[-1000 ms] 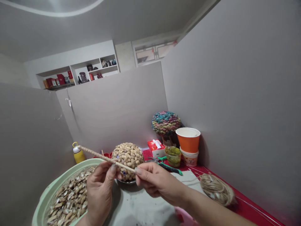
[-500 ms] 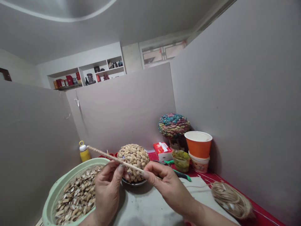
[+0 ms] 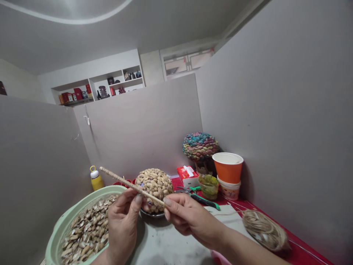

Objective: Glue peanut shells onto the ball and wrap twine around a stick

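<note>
A thin stick [image 3: 117,179], wound with twine along its far left part and bare pale wood toward the right, slants across in front of me. My left hand [image 3: 124,219] pinches it near the middle between thumb and fingers. At the lower right end, my right hand [image 3: 191,219] is closed on the stick with thumb and fingertips. Right behind the stick sits a dome covered in peanut shells [image 3: 157,183], resting in a dark bowl [image 3: 154,214]. A strand of twine runs toward a loose twine bundle [image 3: 263,230] at the right; where it meets my right hand is hidden.
A green basket [image 3: 52,235] of nut shells stands at left, a yellow bottle [image 3: 97,181] behind it. Green-handled pliers [image 3: 205,201], a tub [image 3: 209,187], a tissue pack [image 3: 188,176], stacked paper buckets [image 3: 228,169] and a colourful dome [image 3: 200,146] stand at right.
The view has turned slightly right, so the surroundings sit further left. My right hand has shifted a little along with the stick's end and its fingers have curled more. Both hands keep the stick.
</note>
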A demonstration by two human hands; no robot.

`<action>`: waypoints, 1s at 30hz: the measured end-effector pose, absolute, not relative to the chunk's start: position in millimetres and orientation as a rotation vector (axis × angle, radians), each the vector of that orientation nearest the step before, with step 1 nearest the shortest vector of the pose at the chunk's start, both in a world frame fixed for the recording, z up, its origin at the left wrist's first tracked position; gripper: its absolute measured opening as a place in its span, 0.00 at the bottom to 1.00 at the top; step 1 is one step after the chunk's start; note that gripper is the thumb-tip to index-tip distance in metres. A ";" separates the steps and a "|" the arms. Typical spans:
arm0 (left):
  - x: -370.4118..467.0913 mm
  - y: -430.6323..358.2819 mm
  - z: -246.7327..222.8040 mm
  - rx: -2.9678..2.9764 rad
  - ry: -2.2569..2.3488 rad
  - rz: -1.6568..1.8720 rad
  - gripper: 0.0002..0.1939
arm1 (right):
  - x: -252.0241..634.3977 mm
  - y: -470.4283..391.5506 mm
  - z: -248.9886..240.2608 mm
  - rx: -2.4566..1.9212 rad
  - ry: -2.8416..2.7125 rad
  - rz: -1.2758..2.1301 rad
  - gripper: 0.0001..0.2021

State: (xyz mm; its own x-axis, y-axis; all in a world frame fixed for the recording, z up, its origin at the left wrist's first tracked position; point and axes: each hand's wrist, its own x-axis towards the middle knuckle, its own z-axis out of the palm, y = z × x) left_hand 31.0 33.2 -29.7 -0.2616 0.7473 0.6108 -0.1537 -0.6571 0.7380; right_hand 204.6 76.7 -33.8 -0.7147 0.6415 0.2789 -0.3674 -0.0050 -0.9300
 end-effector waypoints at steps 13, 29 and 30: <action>30.6 35.2 -31.5 1.400 0.792 1.991 0.06 | 200.7 69.4 -36.8 -0.430 -1.752 0.979 0.18; 30.8 32.1 -31.3 1.433 0.763 1.979 0.06 | 205.2 76.5 -36.5 -0.230 -1.774 1.650 0.25; 30.9 31.6 -31.1 1.436 0.769 1.974 0.06 | 205.3 76.6 -36.3 -0.226 -1.772 1.671 0.25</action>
